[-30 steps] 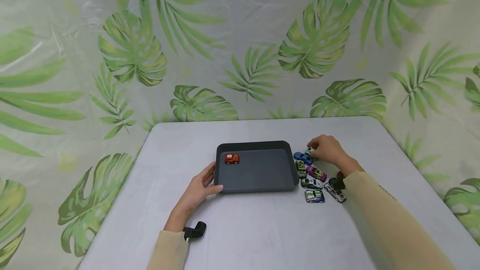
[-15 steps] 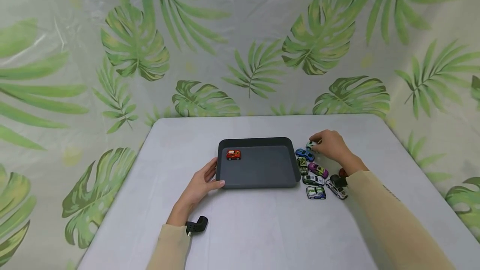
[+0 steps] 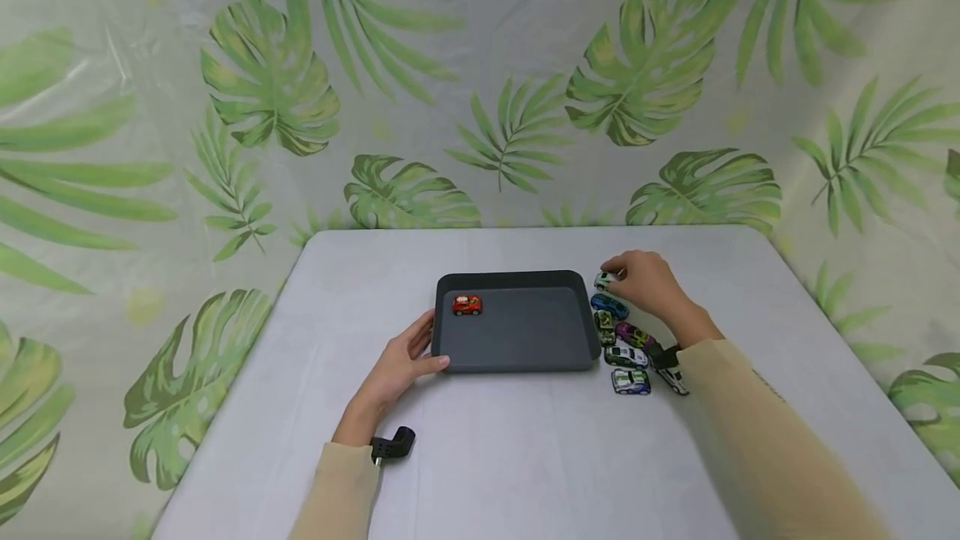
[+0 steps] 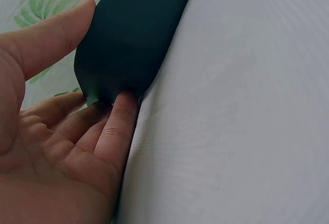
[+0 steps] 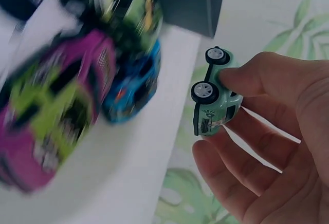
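A pale green toy car (image 3: 603, 280) (image 5: 220, 100) is pinched between the thumb and fingers of my right hand (image 3: 651, 285). In the right wrist view its wheels face the tray side, and the hand is seen from the palm. The car is held just off the back right corner of a dark grey tray (image 3: 525, 336). My left hand (image 3: 393, 369) holds the tray's front left corner, thumb at the front edge and fingers along the left side. In the left wrist view the fingertips press against the tray's wall (image 4: 133, 34). A red toy car (image 3: 467, 305) stands inside the tray.
Along the tray's right side lie several toy cars, among them a blue one (image 3: 610, 305), a purple and yellow-green one (image 3: 633, 334) and a white and blue one (image 3: 631, 382). The right wrist partly covers a white car (image 3: 673, 379). A leaf-patterned curtain (image 3: 495, 107) hangs behind the white table (image 3: 525, 457).
My right hand has moved left toward the tray, lifting the pale green car from beside the blue one. My left hand keeps its place at the tray.
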A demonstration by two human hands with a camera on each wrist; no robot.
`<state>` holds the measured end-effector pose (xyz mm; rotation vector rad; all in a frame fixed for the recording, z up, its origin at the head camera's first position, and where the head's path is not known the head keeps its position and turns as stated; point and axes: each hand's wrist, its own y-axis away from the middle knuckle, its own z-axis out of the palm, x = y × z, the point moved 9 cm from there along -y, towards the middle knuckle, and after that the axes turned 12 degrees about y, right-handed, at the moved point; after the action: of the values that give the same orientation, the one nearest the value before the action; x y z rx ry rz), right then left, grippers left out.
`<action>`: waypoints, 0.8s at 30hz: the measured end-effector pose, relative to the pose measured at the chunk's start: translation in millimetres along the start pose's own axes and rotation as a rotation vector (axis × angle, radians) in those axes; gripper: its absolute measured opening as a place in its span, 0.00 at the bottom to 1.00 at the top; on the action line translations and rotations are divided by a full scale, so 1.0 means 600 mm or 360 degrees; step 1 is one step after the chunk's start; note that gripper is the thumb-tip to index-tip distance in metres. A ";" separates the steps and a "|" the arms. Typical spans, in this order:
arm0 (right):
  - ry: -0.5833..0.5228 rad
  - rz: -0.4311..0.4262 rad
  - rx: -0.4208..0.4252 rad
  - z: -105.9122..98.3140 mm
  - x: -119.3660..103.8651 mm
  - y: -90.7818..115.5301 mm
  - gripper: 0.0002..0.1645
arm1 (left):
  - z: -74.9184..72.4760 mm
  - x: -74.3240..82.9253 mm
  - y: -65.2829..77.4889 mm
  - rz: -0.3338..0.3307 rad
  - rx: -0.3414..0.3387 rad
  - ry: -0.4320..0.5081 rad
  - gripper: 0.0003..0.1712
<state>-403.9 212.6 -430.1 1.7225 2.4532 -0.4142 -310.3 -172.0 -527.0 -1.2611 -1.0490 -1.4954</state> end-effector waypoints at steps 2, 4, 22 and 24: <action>-0.0018 -0.0006 -0.0015 0.003 -0.013 -0.003 0.22 | 0.000 0.001 -0.002 -0.0004 0.0000 0.0002 0.53; -0.0029 -0.0008 -0.0027 0.006 -0.026 -0.005 0.22 | 0.001 0.001 -0.002 -0.0011 -0.0006 0.0001 0.54; -0.0126 -0.0130 -0.0084 0.049 -0.185 -0.049 0.21 | 0.000 0.002 -0.001 -0.0016 0.0038 -0.0014 0.54; -0.0132 -0.0146 -0.0093 0.055 -0.201 -0.054 0.21 | -0.001 0.002 -0.001 -0.0018 0.0042 -0.0018 0.54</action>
<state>-394.3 83.8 -426.4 1.5434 2.4663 -0.4100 -311.0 -172.6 -526.0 -1.2480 -1.0816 -1.4799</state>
